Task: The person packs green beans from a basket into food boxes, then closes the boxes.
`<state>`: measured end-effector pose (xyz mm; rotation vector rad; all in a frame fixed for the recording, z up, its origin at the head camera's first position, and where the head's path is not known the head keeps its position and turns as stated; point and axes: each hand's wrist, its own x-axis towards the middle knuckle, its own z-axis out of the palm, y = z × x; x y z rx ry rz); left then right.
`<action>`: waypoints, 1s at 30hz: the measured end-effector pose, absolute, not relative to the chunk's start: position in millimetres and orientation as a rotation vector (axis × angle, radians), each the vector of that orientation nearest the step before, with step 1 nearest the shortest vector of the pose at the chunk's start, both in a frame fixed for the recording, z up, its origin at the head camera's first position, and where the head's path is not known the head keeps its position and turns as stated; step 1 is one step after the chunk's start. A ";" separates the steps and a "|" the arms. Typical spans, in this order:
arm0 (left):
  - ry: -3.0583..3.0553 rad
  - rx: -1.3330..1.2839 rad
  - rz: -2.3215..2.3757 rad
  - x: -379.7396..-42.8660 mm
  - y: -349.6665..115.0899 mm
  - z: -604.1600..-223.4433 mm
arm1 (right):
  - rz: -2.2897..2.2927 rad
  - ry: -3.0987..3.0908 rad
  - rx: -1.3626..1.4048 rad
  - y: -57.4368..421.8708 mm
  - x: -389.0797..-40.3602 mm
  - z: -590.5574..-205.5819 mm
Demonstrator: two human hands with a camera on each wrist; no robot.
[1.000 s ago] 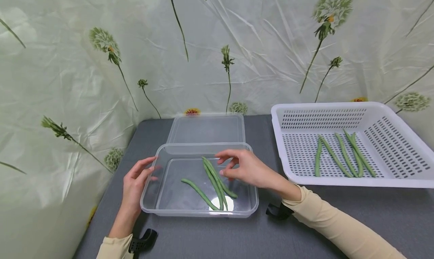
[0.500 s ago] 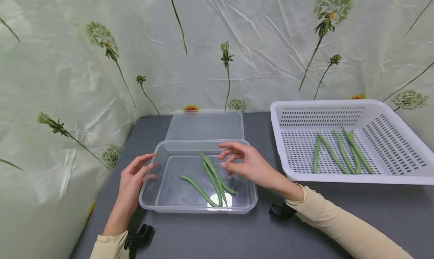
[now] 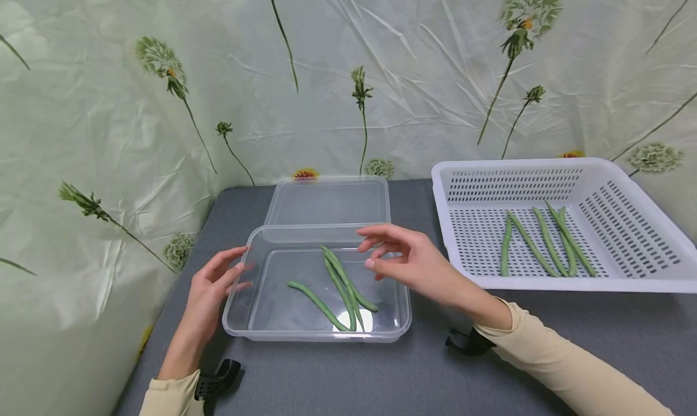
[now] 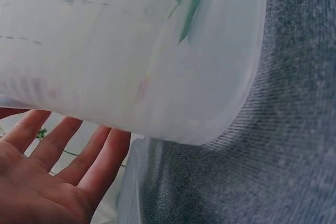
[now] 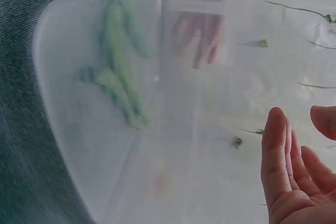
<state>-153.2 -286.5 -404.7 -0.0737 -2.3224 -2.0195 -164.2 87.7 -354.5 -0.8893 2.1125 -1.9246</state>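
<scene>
Several green beans (image 3: 344, 288) lie in a clear plastic container (image 3: 264, 336) in the middle of the table. My left hand (image 3: 209, 298) is at the container's left wall, its fingers extended along the outside near the rim; the left wrist view shows these fingers (image 4: 97, 163) straight against the wall. My right hand (image 3: 419, 262) hovers over the container's right side, fingers loosely bent, with nothing between thumb and fingertips. In the right wrist view the right hand (image 5: 299, 171) appears beside the container wall, through which the beans (image 5: 121, 61) show blurred.
A white perforated basket (image 3: 544, 283) stands at the right and holds several more green beans (image 3: 544, 240). Behind the container lies a clear lid (image 3: 329, 201). A flower-patterned sheet (image 3: 305, 101) hangs behind the grey table (image 3: 305, 380).
My right hand has drawn back to the right and slightly up, away from the beans in the container. The left hand keeps its place by the left wall. The head view has shifted slightly.
</scene>
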 end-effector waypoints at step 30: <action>-2.311 -0.090 -2.038 -153.4 -289.1 -406.9 | -1.688 2.387 -0.898 173.9 -155.5 -311.2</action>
